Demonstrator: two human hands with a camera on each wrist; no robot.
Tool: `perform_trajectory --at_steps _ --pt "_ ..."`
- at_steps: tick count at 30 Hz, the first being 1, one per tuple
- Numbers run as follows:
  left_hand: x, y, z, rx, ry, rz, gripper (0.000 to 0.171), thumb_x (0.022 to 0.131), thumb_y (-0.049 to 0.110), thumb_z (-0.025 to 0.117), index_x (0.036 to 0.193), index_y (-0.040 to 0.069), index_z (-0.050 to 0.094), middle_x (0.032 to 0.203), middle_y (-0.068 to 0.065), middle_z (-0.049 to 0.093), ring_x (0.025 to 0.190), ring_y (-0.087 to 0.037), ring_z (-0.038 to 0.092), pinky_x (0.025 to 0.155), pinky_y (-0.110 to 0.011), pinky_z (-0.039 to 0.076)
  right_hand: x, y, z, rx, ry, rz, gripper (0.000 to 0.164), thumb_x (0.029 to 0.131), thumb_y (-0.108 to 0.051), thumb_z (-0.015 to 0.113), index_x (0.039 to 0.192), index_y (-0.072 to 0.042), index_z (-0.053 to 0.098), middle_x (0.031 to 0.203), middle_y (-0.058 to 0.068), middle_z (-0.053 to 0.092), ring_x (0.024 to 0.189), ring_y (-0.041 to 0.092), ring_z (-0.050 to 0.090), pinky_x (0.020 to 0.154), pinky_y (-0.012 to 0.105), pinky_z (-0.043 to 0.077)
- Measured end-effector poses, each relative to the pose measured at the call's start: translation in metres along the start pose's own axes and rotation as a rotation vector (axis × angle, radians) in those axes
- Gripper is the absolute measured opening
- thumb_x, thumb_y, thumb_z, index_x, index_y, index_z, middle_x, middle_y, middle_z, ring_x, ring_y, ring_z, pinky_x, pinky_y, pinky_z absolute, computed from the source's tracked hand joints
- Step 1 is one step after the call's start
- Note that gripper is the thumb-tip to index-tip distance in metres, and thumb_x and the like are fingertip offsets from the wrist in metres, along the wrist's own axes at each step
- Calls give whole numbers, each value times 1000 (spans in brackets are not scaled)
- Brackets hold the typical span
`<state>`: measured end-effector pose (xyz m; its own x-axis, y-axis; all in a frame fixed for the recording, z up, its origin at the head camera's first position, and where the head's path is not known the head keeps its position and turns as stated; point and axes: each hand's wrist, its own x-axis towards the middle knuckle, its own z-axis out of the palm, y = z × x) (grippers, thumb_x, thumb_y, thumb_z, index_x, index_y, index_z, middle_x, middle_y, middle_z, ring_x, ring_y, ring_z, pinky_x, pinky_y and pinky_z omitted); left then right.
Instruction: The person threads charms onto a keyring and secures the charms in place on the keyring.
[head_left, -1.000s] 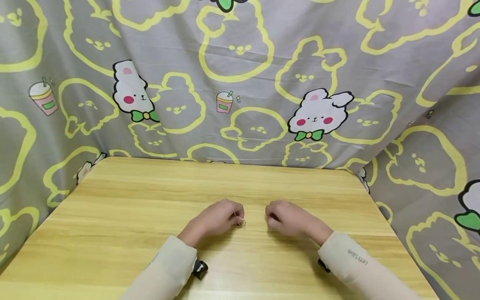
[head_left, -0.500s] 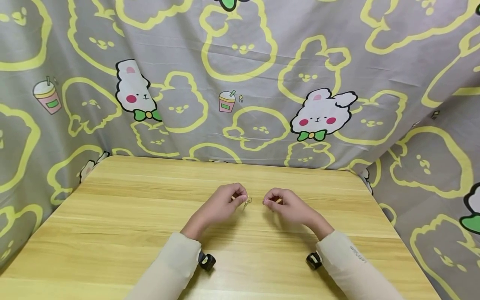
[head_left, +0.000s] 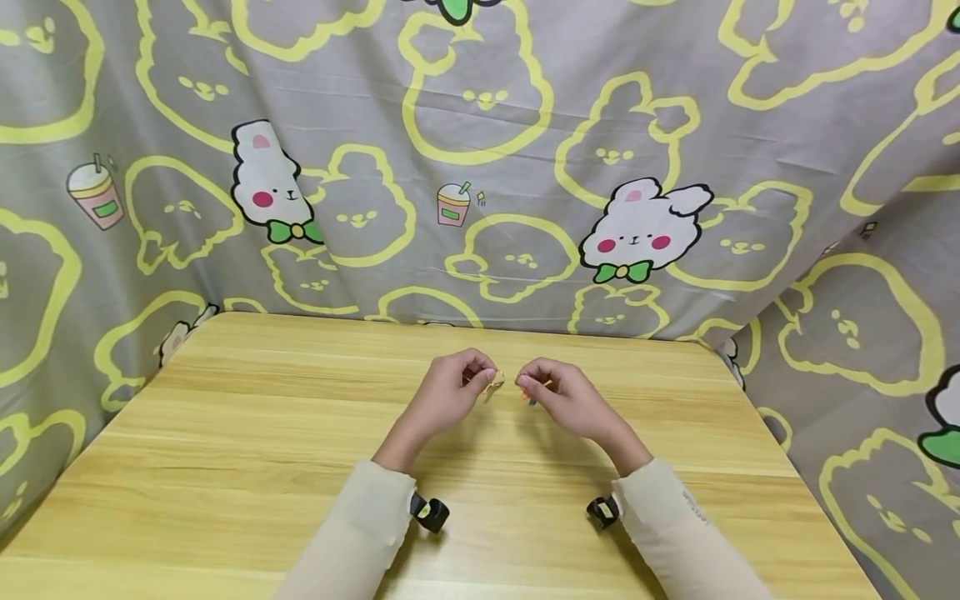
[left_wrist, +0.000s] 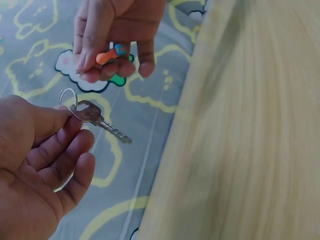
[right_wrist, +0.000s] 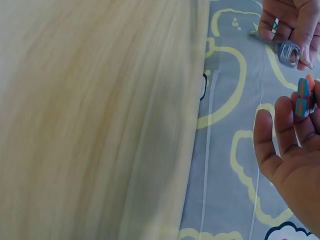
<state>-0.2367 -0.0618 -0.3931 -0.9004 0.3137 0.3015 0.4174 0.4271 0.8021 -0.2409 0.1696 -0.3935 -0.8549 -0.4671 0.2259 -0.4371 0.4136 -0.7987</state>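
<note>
My left hand (head_left: 448,392) pinches a metal key (left_wrist: 92,114) with a wire key ring (left_wrist: 62,95) through its head. In the left wrist view the key's toothed blade points away from the fingers. Facing it across a small gap, my right hand (head_left: 568,398) pinches a small orange and blue charm (right_wrist: 302,98) between thumb and fingertips. The charm hangs below the thumb in the head view, and its upper end is hidden by the fingers. Both hands are raised over the far half of the table, key and charm apart.
The wood-grain table (head_left: 247,467) spreads under both arms. A grey curtain (head_left: 510,183) with yellow outlines and white rabbits hangs along the back and both sides. A black camera (head_left: 431,513) sits on the left wrist, another camera (head_left: 603,512) on the right.
Both hands have risen from the tabletop and moved away from the body, now closer together. The key and ring came up with the left hand; the charm shows in the right.
</note>
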Motion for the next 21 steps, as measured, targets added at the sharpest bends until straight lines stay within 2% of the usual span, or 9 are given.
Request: perform_trajectory --at_steps 3,6,9,11,16,21 --pt "2 0 1 -6 1 9 13 104 16 62 105 6 71 88 -4 69 76 -13 62 70 -32 53 0 1 2 2 29 -28 17 108 -23 56 107 -13 70 92 8 67 80 19 62 66 31 52" --pt "3 2 2 -6 -9 22 14 104 15 62 105 4 71 87 -5 69 75 -13 61 69 -31 53 -2 1 3 1 70 -54 17 108 -22 56 106 -14 70 90 12 67 77 24 63 62 30 50" --pt "3 5 1 4 -13 31 14 105 15 61 104 4 71 85 -5 68 72 -14 58 65 -29 51 -2 0 4 -18 110 -89 16 108 -19 56 102 -14 70 85 8 66 73 28 63 61 30 49" --pt "2 8 1 13 -10 33 14 105 15 61 104 5 71 83 -5 67 70 -14 57 63 -28 50 -3 -1 5 -44 129 -116 17 108 -18 56 98 -15 69 82 5 65 70 26 62 62 30 50" --pt "2 16 -3 31 -2 53 13 105 16 61 102 8 72 83 0 68 72 -13 59 66 -29 52 -4 -5 4 -125 171 -204 19 106 -11 57 91 -17 67 78 1 64 67 12 58 61 32 49" --pt "0 22 -8 28 3 70 11 104 15 63 101 9 72 82 5 68 73 -11 62 69 -30 54 -5 -11 3 -175 193 -272 20 104 -7 59 88 -18 67 78 -7 62 66 8 55 59 31 48"
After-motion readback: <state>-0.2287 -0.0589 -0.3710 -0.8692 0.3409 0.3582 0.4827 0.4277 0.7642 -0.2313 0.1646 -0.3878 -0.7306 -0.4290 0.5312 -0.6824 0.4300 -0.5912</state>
